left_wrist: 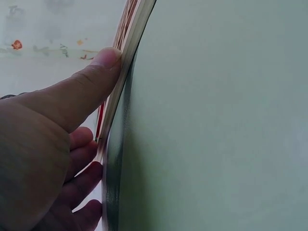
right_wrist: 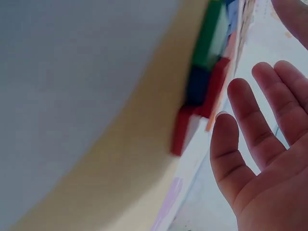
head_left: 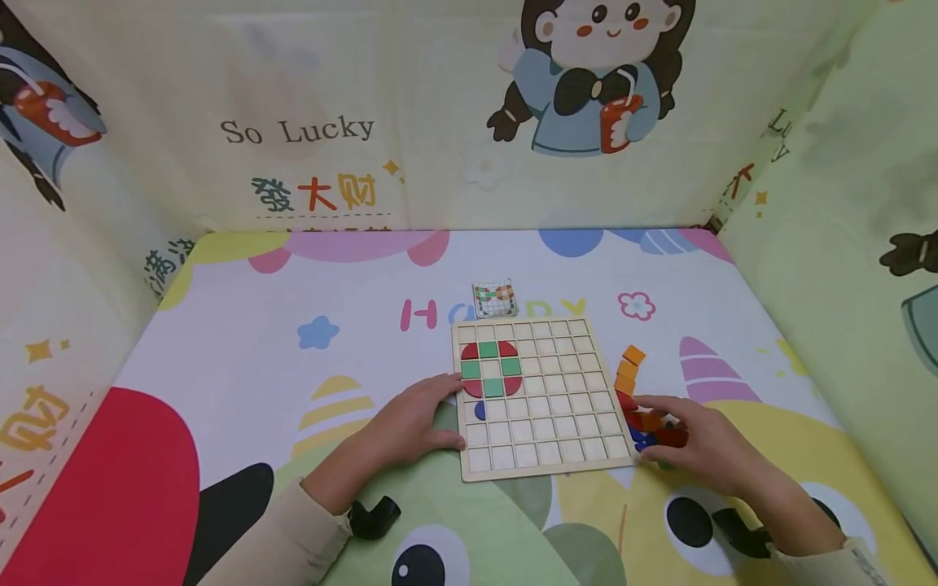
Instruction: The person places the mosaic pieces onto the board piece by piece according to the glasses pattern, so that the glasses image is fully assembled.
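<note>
A wooden grid board (head_left: 557, 423) lies on the table with a ring of red and green pieces (head_left: 488, 387) in its upper left squares. Below that ring sits one blue rounded piece (head_left: 479, 410). My left hand (head_left: 414, 419) rests at the board's left edge, thumb and fingertips against the rim; the left wrist view shows the thumb (left_wrist: 86, 82) straight along it. To the right of the board, my right hand (head_left: 707, 443) hovers around a small pile of red, blue and orange pieces (head_left: 645, 423), partly covering it. In the right wrist view its fingers (right_wrist: 250, 115) are spread, near green, blue and red pieces (right_wrist: 209, 86).
A small printed pattern card (head_left: 494, 299) lies just beyond the board's top edge. Orange pieces (head_left: 627, 370) trail along the board's right side above the pile. A printed cloth (head_left: 242, 342) covers the table, and fabric walls (head_left: 432, 171) stand behind and at both sides.
</note>
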Motion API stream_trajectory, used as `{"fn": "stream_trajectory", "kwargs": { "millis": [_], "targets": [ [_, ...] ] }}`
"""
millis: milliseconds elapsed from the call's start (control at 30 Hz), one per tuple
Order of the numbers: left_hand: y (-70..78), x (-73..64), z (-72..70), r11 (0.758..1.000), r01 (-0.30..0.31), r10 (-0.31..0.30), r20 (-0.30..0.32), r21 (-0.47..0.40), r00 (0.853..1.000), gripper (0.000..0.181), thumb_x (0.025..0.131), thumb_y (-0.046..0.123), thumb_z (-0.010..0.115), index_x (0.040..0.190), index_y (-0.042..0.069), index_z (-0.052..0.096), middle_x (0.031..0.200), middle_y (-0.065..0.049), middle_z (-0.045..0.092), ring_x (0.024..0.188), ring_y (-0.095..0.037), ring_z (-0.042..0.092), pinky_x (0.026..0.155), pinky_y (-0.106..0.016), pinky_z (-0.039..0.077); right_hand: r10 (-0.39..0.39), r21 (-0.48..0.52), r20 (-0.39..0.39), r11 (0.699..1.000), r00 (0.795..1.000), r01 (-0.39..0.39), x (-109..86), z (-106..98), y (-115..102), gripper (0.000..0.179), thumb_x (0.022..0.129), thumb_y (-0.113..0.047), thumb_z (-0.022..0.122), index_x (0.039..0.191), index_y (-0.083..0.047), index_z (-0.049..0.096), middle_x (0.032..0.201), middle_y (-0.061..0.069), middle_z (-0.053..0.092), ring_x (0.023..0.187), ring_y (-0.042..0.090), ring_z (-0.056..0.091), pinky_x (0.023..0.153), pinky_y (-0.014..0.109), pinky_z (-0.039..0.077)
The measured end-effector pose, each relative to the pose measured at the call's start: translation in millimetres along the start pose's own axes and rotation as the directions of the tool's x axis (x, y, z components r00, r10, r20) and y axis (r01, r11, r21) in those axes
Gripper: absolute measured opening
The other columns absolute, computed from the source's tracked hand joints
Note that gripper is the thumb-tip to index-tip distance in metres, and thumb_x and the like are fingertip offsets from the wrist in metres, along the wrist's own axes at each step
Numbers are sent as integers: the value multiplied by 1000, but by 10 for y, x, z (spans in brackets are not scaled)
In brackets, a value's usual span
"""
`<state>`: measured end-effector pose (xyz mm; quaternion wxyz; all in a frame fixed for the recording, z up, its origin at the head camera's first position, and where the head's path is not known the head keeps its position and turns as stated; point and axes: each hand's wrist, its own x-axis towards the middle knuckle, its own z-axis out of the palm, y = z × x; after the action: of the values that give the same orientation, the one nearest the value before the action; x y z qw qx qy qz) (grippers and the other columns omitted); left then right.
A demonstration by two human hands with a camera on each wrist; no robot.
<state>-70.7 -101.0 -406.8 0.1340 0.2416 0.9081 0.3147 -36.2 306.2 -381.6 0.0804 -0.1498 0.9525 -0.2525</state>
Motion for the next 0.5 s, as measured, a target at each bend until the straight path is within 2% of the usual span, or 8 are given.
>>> {"fn": "stream_trajectory", "kwargs": {
  "millis": [233,500],
  "targets": [
    [-1,7,4,1000,7,-7,5,-1,1000,79,80,31,86,146,5,50,151,-10,46,140,-32,39,112,-48,36,19,-50,-19,999,1000,-20,-91,28,86,72,72,-28,91,133,-5,62,114,10,66,97,26,60,81,47,55],
    [2,8,2,1000,13,-13,12,5,1000,79,81,32,85,146,6,49,152,-9,45,142,-31,38,113,-47,35,26,-78,-25,997,999,-28,-126,39,131,76,69,-30,92,134,-5,61,111,9,64,100,29,55,83,53,52]
  ]
}}
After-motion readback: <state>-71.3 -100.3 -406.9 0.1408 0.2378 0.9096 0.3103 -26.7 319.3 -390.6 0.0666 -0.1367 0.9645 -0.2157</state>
